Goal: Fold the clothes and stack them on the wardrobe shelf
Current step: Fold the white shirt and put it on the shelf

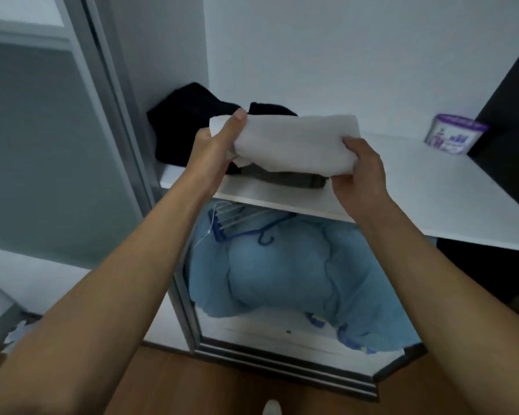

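A folded white garment point(294, 142) is held between both hands just above the white wardrobe shelf point(432, 187). My left hand point(216, 148) grips its left end with the thumb on top. Its right end is clasped by my right hand point(360, 172). Directly under the white garment lies a folded grey piece point(294, 179) on the shelf. Behind it, against the left wall, sits a pile of dark clothes point(186, 124), only partly folded as far as I can see.
A purple and white tub point(453, 134) stands at the shelf's back right beside a dark panel point(510, 115). Below the shelf lie a light blue quilt point(288, 271) and blue hangers point(246, 226). The sliding door frame point(114, 115) rises at left.
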`<action>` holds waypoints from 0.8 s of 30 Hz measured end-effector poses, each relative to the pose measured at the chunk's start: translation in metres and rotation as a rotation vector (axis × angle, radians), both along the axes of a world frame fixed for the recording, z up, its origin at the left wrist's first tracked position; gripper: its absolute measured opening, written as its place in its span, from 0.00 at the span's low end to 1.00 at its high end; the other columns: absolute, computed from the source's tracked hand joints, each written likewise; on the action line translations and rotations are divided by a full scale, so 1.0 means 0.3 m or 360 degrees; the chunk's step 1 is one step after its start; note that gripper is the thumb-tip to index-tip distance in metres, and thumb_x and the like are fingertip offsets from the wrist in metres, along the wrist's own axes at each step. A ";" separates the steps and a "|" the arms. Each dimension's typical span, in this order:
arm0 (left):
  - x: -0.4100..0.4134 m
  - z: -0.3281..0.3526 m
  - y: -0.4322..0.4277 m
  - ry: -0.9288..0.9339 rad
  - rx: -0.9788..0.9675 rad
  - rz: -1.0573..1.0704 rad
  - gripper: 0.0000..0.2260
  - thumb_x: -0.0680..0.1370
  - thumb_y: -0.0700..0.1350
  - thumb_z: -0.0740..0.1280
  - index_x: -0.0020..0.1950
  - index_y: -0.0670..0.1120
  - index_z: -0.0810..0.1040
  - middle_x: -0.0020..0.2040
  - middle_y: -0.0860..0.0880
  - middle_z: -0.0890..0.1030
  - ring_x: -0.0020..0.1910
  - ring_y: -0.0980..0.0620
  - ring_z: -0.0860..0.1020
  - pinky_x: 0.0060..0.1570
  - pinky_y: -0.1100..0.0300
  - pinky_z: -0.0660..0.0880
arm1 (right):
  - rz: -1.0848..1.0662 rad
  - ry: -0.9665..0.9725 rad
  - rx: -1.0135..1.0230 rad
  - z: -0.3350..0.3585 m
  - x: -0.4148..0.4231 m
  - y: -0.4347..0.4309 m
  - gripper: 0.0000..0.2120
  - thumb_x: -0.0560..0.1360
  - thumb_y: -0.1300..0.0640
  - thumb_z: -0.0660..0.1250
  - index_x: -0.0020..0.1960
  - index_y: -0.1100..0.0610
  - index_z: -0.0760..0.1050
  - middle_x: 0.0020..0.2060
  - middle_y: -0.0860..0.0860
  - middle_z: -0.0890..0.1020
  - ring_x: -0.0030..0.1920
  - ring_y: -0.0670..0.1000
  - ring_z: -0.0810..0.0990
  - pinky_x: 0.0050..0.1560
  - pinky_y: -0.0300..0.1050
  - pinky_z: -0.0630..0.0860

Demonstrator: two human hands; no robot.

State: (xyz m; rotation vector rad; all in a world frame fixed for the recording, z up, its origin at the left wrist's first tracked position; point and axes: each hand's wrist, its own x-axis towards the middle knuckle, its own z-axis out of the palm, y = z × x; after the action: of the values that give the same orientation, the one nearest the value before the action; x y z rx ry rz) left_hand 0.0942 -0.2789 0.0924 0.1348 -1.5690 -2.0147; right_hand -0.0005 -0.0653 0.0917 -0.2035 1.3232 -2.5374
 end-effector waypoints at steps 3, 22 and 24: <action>-0.168 0.133 -0.047 0.0210 -0.0082 0.0021 0.08 0.75 0.49 0.73 0.45 0.44 0.85 0.46 0.45 0.86 0.48 0.46 0.85 0.42 0.55 0.79 | -0.0025 0.0140 -0.0213 0.095 -0.156 -0.071 0.10 0.74 0.64 0.68 0.38 0.57 0.85 0.40 0.52 0.85 0.42 0.50 0.83 0.41 0.42 0.80; -0.791 0.081 -0.371 -0.0841 -0.1284 0.0745 0.16 0.75 0.53 0.69 0.33 0.45 0.71 0.30 0.47 0.70 0.31 0.49 0.70 0.33 0.59 0.67 | -0.0493 0.0503 0.1244 -0.107 -0.846 -0.257 0.14 0.73 0.56 0.69 0.30 0.55 0.73 0.22 0.43 0.72 0.24 0.41 0.68 0.29 0.38 0.65; -0.803 0.062 -0.375 -0.1043 -0.1495 0.0699 0.14 0.74 0.55 0.70 0.37 0.45 0.77 0.34 0.46 0.77 0.36 0.45 0.76 0.36 0.57 0.71 | -0.0413 0.0509 0.1467 -0.103 -0.846 -0.268 0.12 0.72 0.57 0.70 0.30 0.54 0.75 0.24 0.46 0.75 0.29 0.45 0.74 0.33 0.40 0.69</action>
State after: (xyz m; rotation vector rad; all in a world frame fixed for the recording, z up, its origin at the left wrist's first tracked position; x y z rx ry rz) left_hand -0.1469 -0.3913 0.1110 0.7351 -2.4486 -0.7773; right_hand -0.2545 -0.1457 0.0609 -0.2530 2.6133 -1.8282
